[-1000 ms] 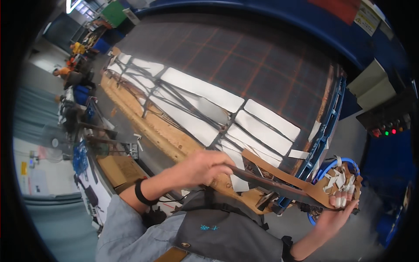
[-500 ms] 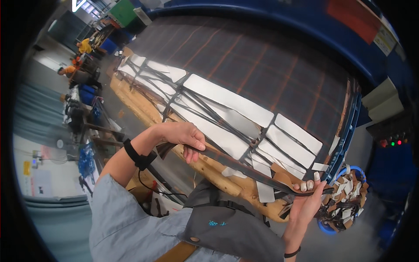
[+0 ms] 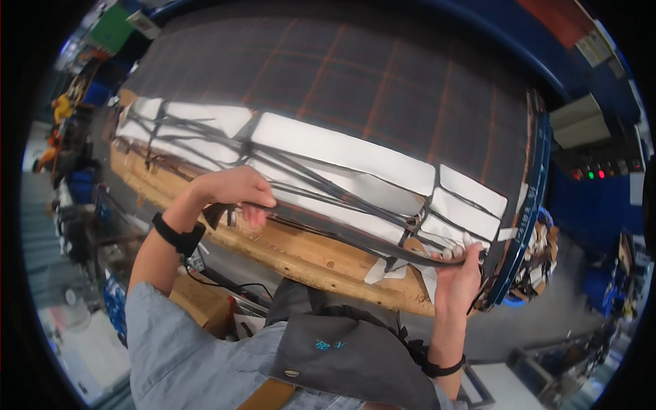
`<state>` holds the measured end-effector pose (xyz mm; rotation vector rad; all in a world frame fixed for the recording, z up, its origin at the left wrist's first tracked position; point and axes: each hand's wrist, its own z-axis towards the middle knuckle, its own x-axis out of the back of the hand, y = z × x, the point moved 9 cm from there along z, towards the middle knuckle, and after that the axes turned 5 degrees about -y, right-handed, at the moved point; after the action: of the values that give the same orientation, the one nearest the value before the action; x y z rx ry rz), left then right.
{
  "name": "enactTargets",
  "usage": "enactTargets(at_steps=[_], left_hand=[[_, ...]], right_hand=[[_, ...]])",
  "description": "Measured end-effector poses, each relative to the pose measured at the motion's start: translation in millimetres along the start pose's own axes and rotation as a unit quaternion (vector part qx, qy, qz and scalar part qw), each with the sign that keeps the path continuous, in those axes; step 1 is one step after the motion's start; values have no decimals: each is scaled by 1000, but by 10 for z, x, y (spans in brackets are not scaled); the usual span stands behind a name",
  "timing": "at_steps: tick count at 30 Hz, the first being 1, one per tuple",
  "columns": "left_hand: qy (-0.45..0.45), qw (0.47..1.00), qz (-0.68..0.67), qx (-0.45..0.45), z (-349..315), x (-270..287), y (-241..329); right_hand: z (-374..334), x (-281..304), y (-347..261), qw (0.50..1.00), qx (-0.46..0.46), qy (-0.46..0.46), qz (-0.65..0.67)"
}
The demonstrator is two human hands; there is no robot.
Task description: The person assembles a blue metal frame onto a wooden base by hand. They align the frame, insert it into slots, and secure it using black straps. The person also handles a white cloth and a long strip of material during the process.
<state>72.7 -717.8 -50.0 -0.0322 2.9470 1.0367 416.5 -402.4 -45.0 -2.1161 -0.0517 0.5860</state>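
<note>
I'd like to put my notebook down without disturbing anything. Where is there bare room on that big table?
The dark checked surface beyond the white sheets looks bare up to the blue rim. A narrow bare strip of wooden edge lies between the left hand and right hand. The sheets are crowded with dark strips.

Cluttered workshop, grey floor (image 3: 506, 335)

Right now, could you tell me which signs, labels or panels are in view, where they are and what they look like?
Green board: upper left, rectangular.
Pale sign: upper right on the blue wall, rectangular, yellowish.
Red panel: top right, slanted.
Control box: right, dark, with one green and two red lights.
</note>
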Motion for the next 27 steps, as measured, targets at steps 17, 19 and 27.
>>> enactTargets(at_steps=[17, 19, 27], left_hand=[[164, 980, 84, 72, -172, 790, -373], [188, 975, 99, 67, -190, 843, -374], [221, 963, 138, 74, -280, 904, -409]], right_hand=[[-263, -106, -189, 811, 251, -43, -526], [-470, -612, -232, 691, 366, -97, -616], [-413, -408, -617, 674, 403, -102, -611]])
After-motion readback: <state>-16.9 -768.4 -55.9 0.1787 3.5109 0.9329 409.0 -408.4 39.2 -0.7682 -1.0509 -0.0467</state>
